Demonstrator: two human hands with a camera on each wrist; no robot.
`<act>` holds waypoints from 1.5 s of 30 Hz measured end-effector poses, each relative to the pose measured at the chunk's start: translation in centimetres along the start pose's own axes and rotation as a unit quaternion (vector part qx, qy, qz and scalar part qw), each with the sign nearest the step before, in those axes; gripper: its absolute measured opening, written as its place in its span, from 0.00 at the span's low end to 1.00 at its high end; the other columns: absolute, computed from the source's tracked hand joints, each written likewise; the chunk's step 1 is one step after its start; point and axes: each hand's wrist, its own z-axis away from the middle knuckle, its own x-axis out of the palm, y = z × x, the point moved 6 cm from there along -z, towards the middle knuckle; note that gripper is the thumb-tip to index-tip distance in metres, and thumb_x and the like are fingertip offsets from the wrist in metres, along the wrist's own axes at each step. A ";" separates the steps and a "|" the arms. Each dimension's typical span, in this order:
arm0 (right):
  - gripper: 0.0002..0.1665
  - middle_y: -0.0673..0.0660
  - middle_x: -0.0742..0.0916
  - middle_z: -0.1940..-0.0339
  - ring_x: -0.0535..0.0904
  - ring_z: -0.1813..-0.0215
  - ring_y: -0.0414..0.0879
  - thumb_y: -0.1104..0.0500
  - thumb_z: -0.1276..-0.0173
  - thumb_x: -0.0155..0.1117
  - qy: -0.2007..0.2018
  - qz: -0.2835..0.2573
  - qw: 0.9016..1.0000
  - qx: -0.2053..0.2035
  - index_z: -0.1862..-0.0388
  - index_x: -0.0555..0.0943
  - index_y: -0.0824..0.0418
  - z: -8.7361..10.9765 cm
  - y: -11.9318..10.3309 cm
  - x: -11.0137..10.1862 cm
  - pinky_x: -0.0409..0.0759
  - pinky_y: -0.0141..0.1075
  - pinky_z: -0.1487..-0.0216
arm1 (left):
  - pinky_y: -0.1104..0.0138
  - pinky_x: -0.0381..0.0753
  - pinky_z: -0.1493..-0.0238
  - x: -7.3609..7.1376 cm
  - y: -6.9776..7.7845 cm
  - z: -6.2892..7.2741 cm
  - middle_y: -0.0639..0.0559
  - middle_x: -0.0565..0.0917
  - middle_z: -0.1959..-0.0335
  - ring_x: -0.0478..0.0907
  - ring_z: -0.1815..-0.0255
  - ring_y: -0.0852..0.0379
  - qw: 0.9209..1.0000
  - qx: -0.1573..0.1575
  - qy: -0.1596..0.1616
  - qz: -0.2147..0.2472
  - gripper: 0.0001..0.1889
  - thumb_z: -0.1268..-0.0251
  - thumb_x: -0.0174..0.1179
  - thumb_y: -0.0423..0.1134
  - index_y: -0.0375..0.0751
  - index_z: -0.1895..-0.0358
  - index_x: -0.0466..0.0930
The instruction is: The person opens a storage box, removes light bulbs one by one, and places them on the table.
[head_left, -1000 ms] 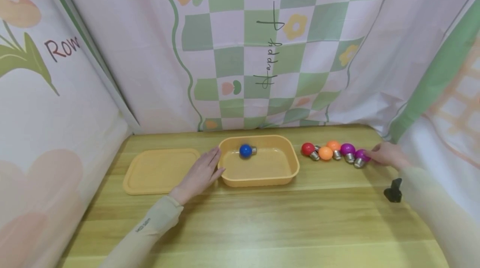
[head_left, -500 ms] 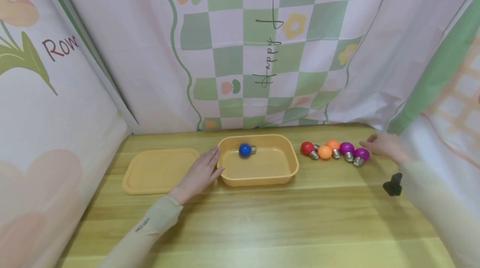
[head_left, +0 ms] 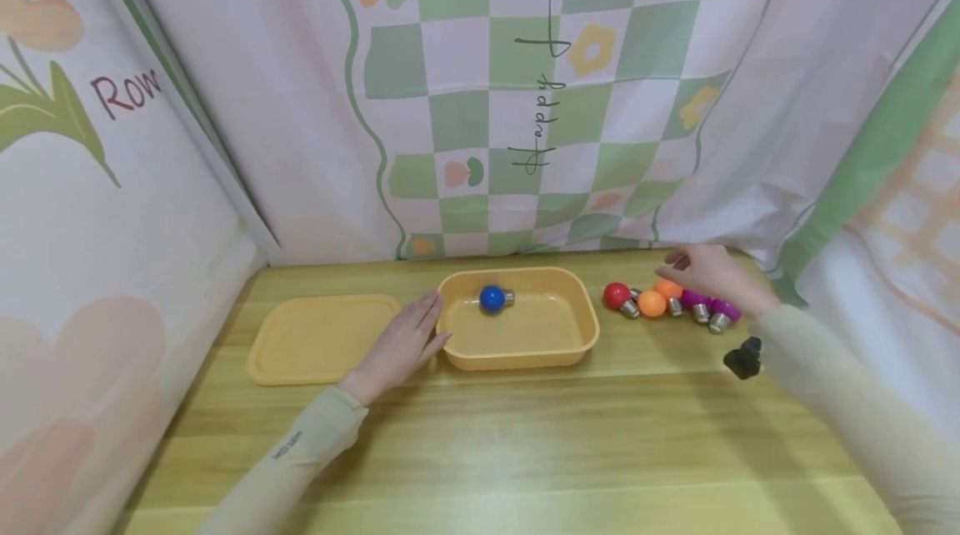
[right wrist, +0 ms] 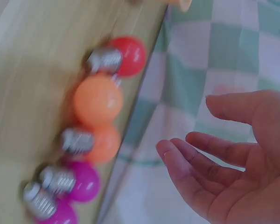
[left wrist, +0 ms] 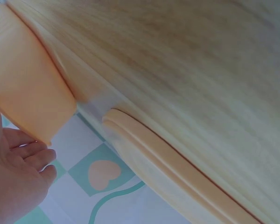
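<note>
My left hand [head_left: 396, 352] rests with straight fingers against the left rim of a yellow plastic box [head_left: 517, 358]. Inside that box lies a blue light bulb [head_left: 492, 299] with a metal screw base. Over the row of bulbs at the right hovers my right hand [head_left: 712, 270], its fingers loosely bent and parted with nothing between them in the right wrist view. Below it are a red bulb [right wrist: 133, 56], two orange bulbs [right wrist: 98, 100] and two purple bulbs [right wrist: 86, 181], lying close together. In the head view the hand partly covers the purple ones.
A flat yellow lid [head_left: 322, 339] lies left of the box, under the left forearm's side. Behind the wooden table [head_left: 510, 452] hangs a checkered curtain [head_left: 525, 102]. A small black object [head_left: 744, 358] shows at the right sleeve.
My right hand has lifted off the rightmost purple bulb and moved left and up, over the row. The left hand, the box and the bulbs stay where they were.
</note>
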 end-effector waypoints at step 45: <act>0.21 0.71 0.86 0.52 0.85 0.53 0.63 0.70 0.43 0.69 -0.069 -0.063 0.959 -0.268 0.49 0.79 0.76 -7.5 -19.1 9.8 0.87 0.47 0.50 | 0.48 0.67 0.25 0.3 -0.2 -0.2 0.31 0.67 0.27 0.67 0.26 0.38 1.000 -0.013 -0.015 -0.006 0.33 0.24 0.51 0.50 0.24 0.30 0.63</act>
